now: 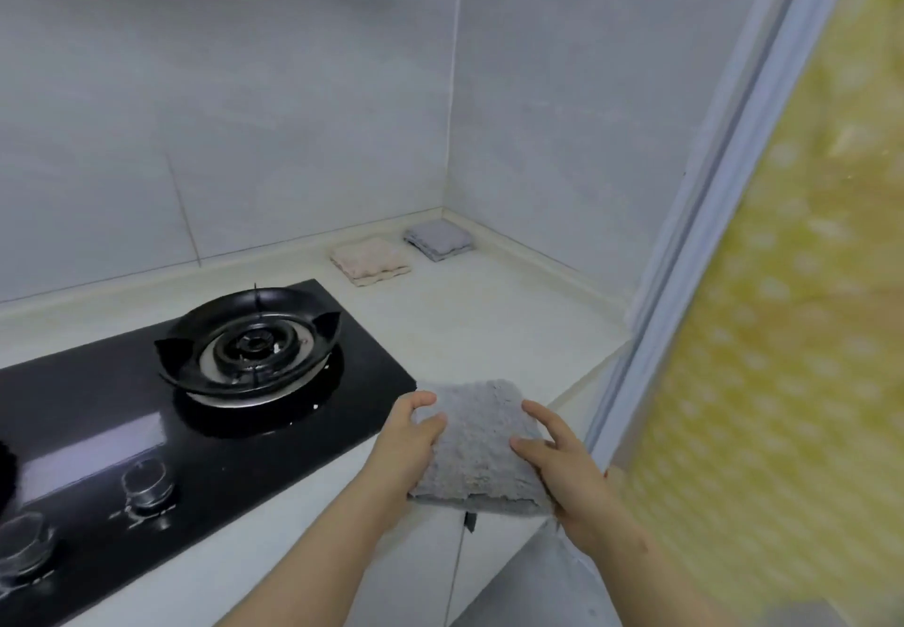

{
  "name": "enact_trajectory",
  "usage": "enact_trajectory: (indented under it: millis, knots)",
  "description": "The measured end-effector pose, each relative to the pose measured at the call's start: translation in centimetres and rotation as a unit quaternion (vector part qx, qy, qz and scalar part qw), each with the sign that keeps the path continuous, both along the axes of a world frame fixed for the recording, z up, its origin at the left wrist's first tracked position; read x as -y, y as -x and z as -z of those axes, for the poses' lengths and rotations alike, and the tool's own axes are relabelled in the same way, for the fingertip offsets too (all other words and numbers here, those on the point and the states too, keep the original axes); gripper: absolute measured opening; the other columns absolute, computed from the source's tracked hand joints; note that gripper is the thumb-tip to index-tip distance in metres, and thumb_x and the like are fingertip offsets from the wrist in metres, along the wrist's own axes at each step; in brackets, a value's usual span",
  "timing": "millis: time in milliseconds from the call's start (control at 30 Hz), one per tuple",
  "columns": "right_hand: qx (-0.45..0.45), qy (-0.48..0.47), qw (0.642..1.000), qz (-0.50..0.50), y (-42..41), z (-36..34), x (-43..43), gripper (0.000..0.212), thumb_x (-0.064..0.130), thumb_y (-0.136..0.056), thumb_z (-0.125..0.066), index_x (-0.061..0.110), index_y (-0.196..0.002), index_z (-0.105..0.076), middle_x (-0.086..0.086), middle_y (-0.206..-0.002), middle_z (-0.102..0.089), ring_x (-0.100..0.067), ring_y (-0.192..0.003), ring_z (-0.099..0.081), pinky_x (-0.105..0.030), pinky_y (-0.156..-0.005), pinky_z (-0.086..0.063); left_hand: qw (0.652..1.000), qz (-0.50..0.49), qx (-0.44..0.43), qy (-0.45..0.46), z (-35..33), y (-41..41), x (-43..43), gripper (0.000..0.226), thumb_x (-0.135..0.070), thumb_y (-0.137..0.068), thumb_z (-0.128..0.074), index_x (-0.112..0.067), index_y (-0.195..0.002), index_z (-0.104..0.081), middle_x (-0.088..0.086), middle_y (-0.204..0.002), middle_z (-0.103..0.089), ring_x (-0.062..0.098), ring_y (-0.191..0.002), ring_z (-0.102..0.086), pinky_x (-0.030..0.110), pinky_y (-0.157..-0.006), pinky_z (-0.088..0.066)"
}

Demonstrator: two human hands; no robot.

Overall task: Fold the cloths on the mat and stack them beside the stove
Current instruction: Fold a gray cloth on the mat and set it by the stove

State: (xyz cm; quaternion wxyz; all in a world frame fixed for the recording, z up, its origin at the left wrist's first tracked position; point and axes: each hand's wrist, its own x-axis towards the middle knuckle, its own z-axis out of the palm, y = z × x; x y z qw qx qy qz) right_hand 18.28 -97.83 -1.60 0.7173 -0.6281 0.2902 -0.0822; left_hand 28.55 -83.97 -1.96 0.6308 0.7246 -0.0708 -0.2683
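Observation:
A folded grey cloth is held between both hands over the front edge of the white counter, right of the stove. My left hand grips its left edge with thumb on top. My right hand holds its right edge, thumb and forefinger lying on the top face. Far back near the wall corner lie a folded pink cloth stack and a folded grey cloth stack, side by side and apart. The black glass stove fills the left of the counter, with its burner at the centre.
White counter stretches between the stove and the right wall. Two stove knobs sit at the stove's front. A pale door frame and a yellow dotted panel stand close on the right. White cabinet doors are below the counter.

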Motion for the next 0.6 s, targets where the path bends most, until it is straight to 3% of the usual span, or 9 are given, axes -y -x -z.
enact_trajectory:
  millis: [167,267,367,467,533,600]
  knots:
    - [0.005,0.009,1.000,0.012,-7.0,0.2,5.8,0.040,0.009,-0.093,-0.054,0.031,-0.126,-0.049,-0.012,-0.110,-0.061,-0.028,-0.093,-0.066,-0.035,-0.075,-0.056,1.000,0.025,0.015,-0.001,0.2,-7.2,6.0,0.022,-0.019,-0.096,-0.047,-0.028,-0.116,-0.048,0.005,-0.091,-0.057,0.025,-0.081,-0.054,0.033,-0.076,-0.044]
    - [-0.001,0.013,1.000,0.008,-10.6,0.8,9.3,0.041,0.007,-0.092,-0.054,0.027,-0.127,-0.051,-0.016,-0.114,-0.061,-0.031,-0.096,-0.065,-0.041,-0.085,-0.055,1.000,0.009,-0.001,0.006,0.7,-10.4,8.8,0.020,-0.016,-0.096,-0.049,-0.028,-0.112,-0.051,0.005,-0.109,-0.060,0.026,-0.091,-0.065,0.037,-0.083,-0.054]
    - [-0.005,0.039,0.999,-0.011,-14.6,1.7,13.2,0.038,0.006,-0.092,-0.054,0.030,-0.121,-0.053,-0.015,-0.116,-0.061,-0.029,-0.097,-0.065,-0.040,-0.088,-0.054,1.000,-0.011,-0.020,0.018,1.4,-13.7,12.1,0.022,-0.013,-0.097,-0.048,-0.025,-0.114,-0.052,0.006,-0.115,-0.059,0.019,-0.091,-0.065,0.028,-0.073,-0.055]
    - [-0.017,0.051,0.998,-0.038,-18.8,2.5,17.6,0.038,0.006,-0.092,-0.053,0.031,-0.121,-0.052,-0.014,-0.115,-0.061,-0.029,-0.097,-0.065,-0.039,-0.087,-0.054,0.999,-0.034,-0.006,0.009,2.1,-17.4,16.0,0.023,-0.010,-0.096,-0.046,-0.024,-0.113,-0.051,0.008,-0.120,-0.057,0.021,-0.097,-0.063,0.027,-0.076,-0.053]
    - [-0.028,0.067,0.996,-0.059,-21.5,2.6,20.7,0.040,0.006,-0.092,-0.052,0.029,-0.123,-0.052,-0.012,-0.114,-0.061,-0.026,-0.096,-0.064,-0.034,-0.083,-0.055,0.999,-0.053,0.000,0.001,2.6,-19.8,19.0,0.024,-0.008,-0.095,-0.046,-0.024,-0.112,-0.052,0.010,-0.122,-0.057,0.023,-0.099,-0.062,0.027,-0.077,-0.052]
    - [-0.036,0.093,0.992,-0.082,-24.4,2.3,23.9,0.039,0.004,-0.091,-0.050,0.029,-0.121,-0.053,-0.008,-0.110,-0.060,-0.020,-0.091,-0.062,-0.020,-0.070,-0.053,0.997,-0.079,-0.010,-0.015,2.8,-21.8,21.9,0.026,-0.005,-0.095,-0.045,-0.018,-0.115,-0.053,0.012,-0.120,-0.058,0.021,-0.093,-0.062,0.021,-0.069,-0.050]
